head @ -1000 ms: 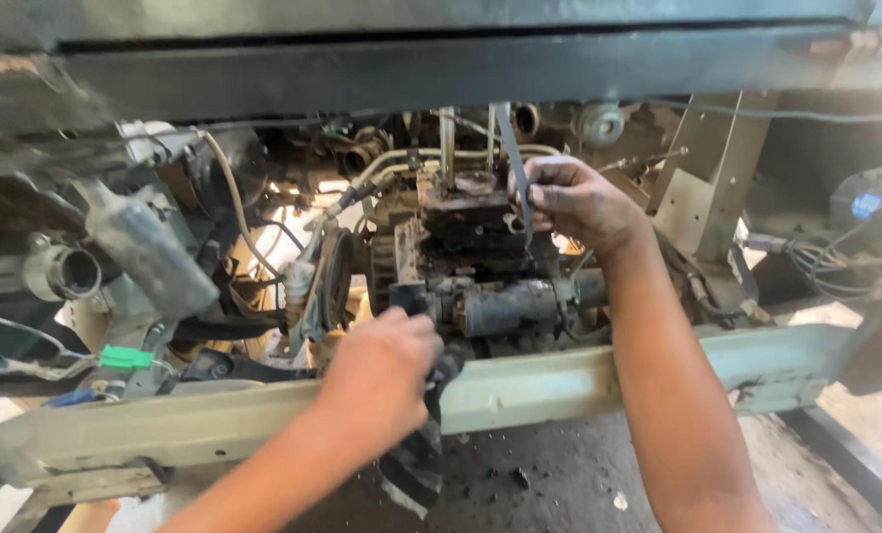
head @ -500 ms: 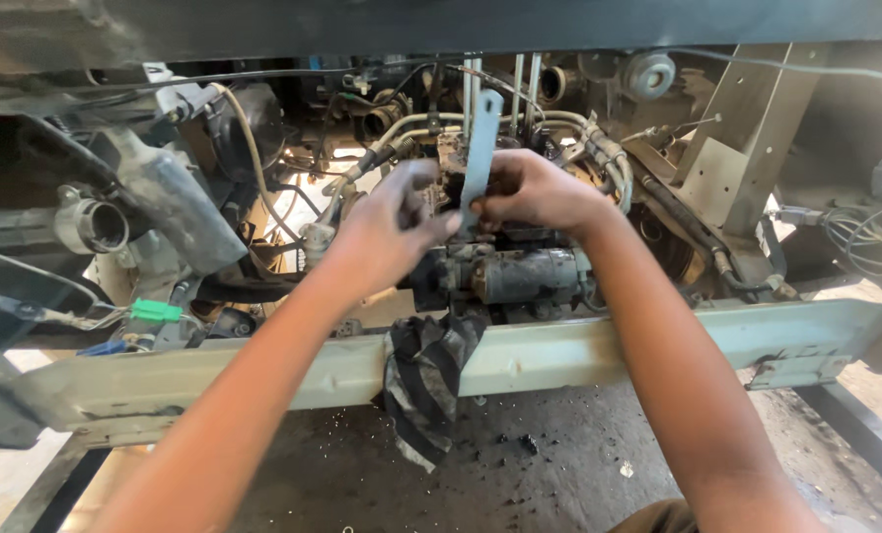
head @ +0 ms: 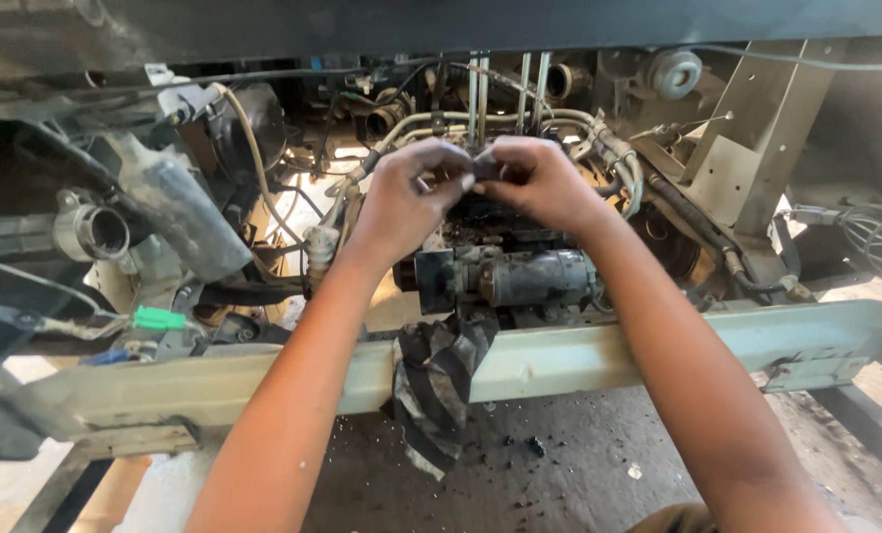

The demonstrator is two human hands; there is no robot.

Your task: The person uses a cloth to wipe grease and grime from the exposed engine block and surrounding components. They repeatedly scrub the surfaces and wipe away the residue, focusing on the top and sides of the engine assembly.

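Both hands meet over a small dark part (head: 487,170) at the top of the engine block, just above a cylindrical motor (head: 520,278). The part is mostly hidden by the fingers, so its shape cannot be told. The left hand (head: 406,197) curls its fingers toward the part from the left, thumb and fingertips pinched at it. The right hand (head: 543,183) closes on it from the right, fingers bent and knuckles up. The fingertips of the two hands touch or nearly touch across the part.

Below the hands, the motor lies on its side, dirty and dark grey, with a boxy end to its left. Under it a striped rag (head: 441,380) hangs over a pale beam (head: 658,350) that runs across the view. Straight behind the hands, thin metal pipes (head: 480,94) rise upright, and pale hoses (head: 599,148) bend off to the right.

To the left sit a grey pipe (head: 180,212) that slants down, a round open tube end (head: 101,232) and a small green connector (head: 158,319). To the right stands a light metal bracket (head: 747,168), with loose wires (head: 875,237) at the far edge. The ground (head: 559,464) below the beam is dark and oily, with small bits scattered on it.
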